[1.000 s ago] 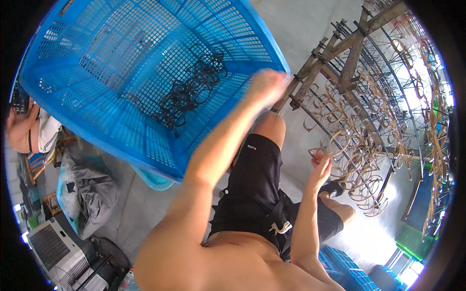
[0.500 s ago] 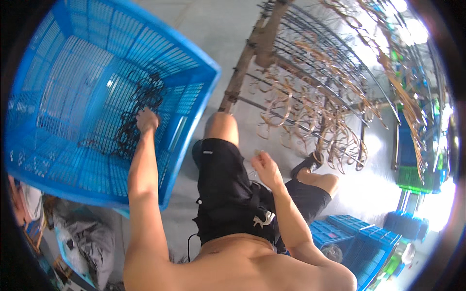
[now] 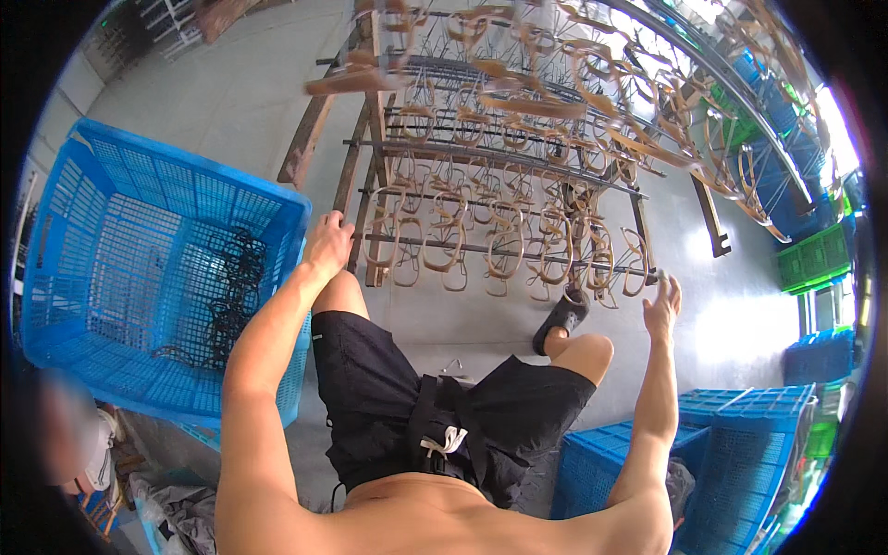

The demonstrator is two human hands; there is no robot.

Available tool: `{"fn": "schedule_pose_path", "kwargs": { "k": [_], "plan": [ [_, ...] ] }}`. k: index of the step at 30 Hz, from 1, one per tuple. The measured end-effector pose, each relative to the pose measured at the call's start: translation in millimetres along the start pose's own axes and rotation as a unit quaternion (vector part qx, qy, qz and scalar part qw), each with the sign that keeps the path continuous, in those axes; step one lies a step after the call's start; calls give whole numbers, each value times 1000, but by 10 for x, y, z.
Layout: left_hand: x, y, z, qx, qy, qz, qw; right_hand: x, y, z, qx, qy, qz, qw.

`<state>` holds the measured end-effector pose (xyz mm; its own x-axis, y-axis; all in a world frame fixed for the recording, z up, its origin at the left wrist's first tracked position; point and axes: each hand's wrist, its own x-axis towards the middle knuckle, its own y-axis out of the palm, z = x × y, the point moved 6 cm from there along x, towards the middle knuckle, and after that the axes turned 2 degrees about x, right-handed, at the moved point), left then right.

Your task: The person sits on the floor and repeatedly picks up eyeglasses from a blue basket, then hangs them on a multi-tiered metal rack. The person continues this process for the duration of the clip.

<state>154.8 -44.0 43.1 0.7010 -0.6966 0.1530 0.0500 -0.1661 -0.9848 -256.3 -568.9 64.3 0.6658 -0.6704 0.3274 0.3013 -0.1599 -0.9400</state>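
Both my hands are raised toward a rack (image 3: 379, 157) with dark cross rods, hung with rows of brown loop-shaped pieces that look like eyeglass frames (image 3: 505, 242). My left hand (image 3: 328, 242) is by the left end of a low rod, fingers apart; whether it touches the rod I cannot tell. Close to that rod's right end is my right hand (image 3: 663, 305), fingers spread and nothing seen in it. On my left stands a large blue plastic basket (image 3: 176, 148), with tangled black wiry pieces (image 3: 239, 287) inside. A small bent wire (image 3: 453, 366) shows between my knees.
More blue crates (image 3: 749, 453) stand at my lower right, and green crates (image 3: 814, 254) farther right. Grey cloth or plastic (image 3: 180, 509) lies at lower left, near a blurred person (image 3: 67, 430). More brown pieces (image 3: 532, 106) hang across the upper rack.
My left hand has come out of the blue basket to the rack. My right hand has moved outward to the right, its fingers opening. The view has turned toward the rack.
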Motion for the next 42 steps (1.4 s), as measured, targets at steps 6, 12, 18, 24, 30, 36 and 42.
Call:
{"fn": "schedule_pose_path", "kwargs": {
  "k": [6, 12, 18, 24, 30, 36, 42],
  "plan": [
    [-13, -282, -49, 55, 17, -36, 998, 507, 337, 252, -59, -123, 38, 990],
    [-476, -1177, -535, 25, 75, -186, 979, 162, -789, -177, 40, -197, -93, 975],
    [-641, -2074, -639, 39, 71, -259, 962, -120, -1329, -396, -13, -54, -16, 998],
    [-410, -2349, -584, 49, 97, -287, 952, -34, -1376, -324, 1, -75, -37, 997],
    [392, -2484, -181, 10, 77, -124, 989, 480, -1676, 149, -80, -151, -125, 977],
    [989, -2161, 147, -36, -17, 90, 995, 1077, -1717, 638, -182, -150, -84, 968],
    [1265, -1902, 416, -270, -51, 111, 955, 1762, -1237, 723, -125, -91, -19, 988]
  ]
}}
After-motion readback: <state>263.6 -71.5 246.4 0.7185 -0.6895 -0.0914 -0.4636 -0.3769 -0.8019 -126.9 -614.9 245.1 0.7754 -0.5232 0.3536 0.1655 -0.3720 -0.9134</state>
